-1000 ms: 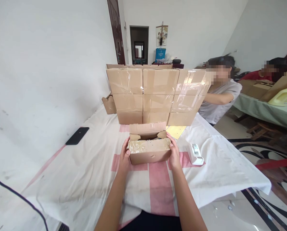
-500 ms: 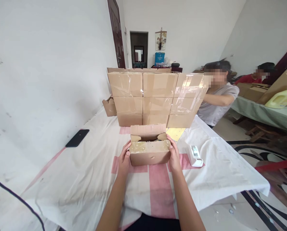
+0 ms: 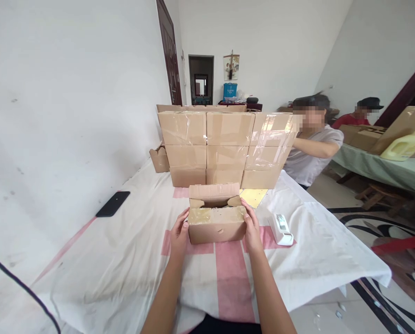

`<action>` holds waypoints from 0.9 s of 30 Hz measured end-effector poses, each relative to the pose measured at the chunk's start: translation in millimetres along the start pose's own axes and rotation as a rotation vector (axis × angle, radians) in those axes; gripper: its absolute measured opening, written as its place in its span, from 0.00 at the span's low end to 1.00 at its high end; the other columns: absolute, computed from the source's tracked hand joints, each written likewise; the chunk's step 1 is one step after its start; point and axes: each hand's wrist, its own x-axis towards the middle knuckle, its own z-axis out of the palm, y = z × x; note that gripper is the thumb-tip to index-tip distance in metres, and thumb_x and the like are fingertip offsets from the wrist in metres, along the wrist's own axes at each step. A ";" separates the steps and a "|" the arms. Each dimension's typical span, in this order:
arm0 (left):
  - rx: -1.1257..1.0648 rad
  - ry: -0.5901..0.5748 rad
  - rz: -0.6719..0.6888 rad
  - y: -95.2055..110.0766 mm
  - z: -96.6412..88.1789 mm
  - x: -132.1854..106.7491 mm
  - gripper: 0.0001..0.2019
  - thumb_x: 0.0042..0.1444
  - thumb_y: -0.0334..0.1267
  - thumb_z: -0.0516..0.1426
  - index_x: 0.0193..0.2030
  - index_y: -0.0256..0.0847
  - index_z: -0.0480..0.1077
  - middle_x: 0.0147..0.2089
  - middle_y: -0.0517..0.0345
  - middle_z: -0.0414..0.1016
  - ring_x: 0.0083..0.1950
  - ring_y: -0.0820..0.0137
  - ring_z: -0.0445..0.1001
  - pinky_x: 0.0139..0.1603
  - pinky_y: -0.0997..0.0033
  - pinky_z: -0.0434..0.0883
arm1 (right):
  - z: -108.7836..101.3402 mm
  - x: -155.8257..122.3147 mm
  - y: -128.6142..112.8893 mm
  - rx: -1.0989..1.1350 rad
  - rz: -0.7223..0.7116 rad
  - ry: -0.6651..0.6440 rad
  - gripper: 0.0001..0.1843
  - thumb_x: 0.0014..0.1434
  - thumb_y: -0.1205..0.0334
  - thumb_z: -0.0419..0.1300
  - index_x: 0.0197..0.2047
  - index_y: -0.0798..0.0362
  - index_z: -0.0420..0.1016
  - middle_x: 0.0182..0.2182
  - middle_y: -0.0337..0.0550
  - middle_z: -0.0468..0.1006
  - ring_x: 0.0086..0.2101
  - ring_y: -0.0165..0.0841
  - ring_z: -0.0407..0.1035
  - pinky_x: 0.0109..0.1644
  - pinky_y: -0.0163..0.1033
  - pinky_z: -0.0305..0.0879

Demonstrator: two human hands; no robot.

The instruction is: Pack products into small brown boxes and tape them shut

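A small brown cardboard box [image 3: 217, 232] sits on the cloth-covered table in front of me, its lid flap [image 3: 214, 190] raised at the back and clear tape along its front edge. My left hand [image 3: 179, 231] presses on its left side, and my right hand [image 3: 251, 227] grips the right side. Most of the box's inside is hidden by its front wall. Just behind stands a wall of taped cardboard boxes [image 3: 226, 157]. To the right of my right hand lies a white tape dispenser [image 3: 281, 229].
A black phone [image 3: 113, 204] lies at the table's left by the wall. An open carton [image 3: 159, 160] stands left of the stack, and a yellow sheet [image 3: 254, 197] lies beneath its front. A person [image 3: 312, 144] is behind the stack at right; another sits farther back near a yellow jug [image 3: 405, 144].
The view has tilted slightly upward, so everything appears a little lower. Both hands keep the same hold on the box.
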 end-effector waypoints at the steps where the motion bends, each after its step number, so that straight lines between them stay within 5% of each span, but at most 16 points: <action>1: 0.005 -0.011 -0.005 2.5 -0.3 0.3 0.18 0.64 0.53 0.57 0.52 0.44 0.76 0.65 0.47 0.72 0.68 0.54 0.68 0.69 0.48 0.64 | -0.2 0.2 -0.3 0.002 0.006 0.000 0.21 0.67 0.54 0.55 0.61 0.44 0.73 0.69 0.41 0.65 0.69 0.41 0.54 0.75 0.52 0.46; 8: 0.068 -0.058 -0.160 10.3 -6.7 21.1 0.15 0.64 0.53 0.56 0.40 0.44 0.72 0.65 0.49 0.71 0.69 0.55 0.66 0.69 0.51 0.61 | -1.1 -0.7 -1.0 0.019 0.030 0.002 0.22 0.66 0.51 0.56 0.61 0.44 0.74 0.69 0.41 0.65 0.68 0.43 0.56 0.74 0.53 0.47; 13: 0.041 -0.128 -0.268 18.9 6.6 68.7 0.22 0.66 0.57 0.50 0.58 0.49 0.68 0.68 0.50 0.67 0.70 0.56 0.64 0.67 0.50 0.62 | -3.0 -0.2 0.7 -0.015 0.042 0.014 0.22 0.66 0.50 0.56 0.61 0.42 0.74 0.68 0.40 0.65 0.69 0.42 0.55 0.74 0.51 0.48; 16: 0.029 -0.148 -0.171 33.1 18.3 85.4 0.23 0.63 0.55 0.55 0.60 0.46 0.69 0.63 0.49 0.73 0.66 0.56 0.69 0.63 0.55 0.67 | -6.8 0.0 8.4 -0.034 0.053 0.037 0.22 0.65 0.48 0.59 0.60 0.42 0.75 0.68 0.41 0.66 0.68 0.44 0.56 0.73 0.51 0.49; 20: 0.079 -0.455 0.013 53.6 18.1 81.8 0.18 0.68 0.48 0.50 0.48 0.41 0.76 0.43 0.49 0.81 0.46 0.60 0.78 0.49 0.60 0.74 | -13.7 0.4 25.2 -0.045 0.130 0.122 0.25 0.62 0.45 0.61 0.60 0.42 0.74 0.65 0.45 0.70 0.66 0.48 0.59 0.70 0.55 0.56; 27: 0.481 -0.703 0.048 87.4 -5.6 87.1 0.12 0.65 0.42 0.55 0.51 0.51 0.77 0.53 0.55 0.80 0.50 0.61 0.79 0.49 0.63 0.76 | -14.0 9.7 29.2 -0.013 0.169 0.161 0.23 0.57 0.47 0.65 0.55 0.42 0.77 0.60 0.46 0.75 0.63 0.51 0.63 0.67 0.56 0.60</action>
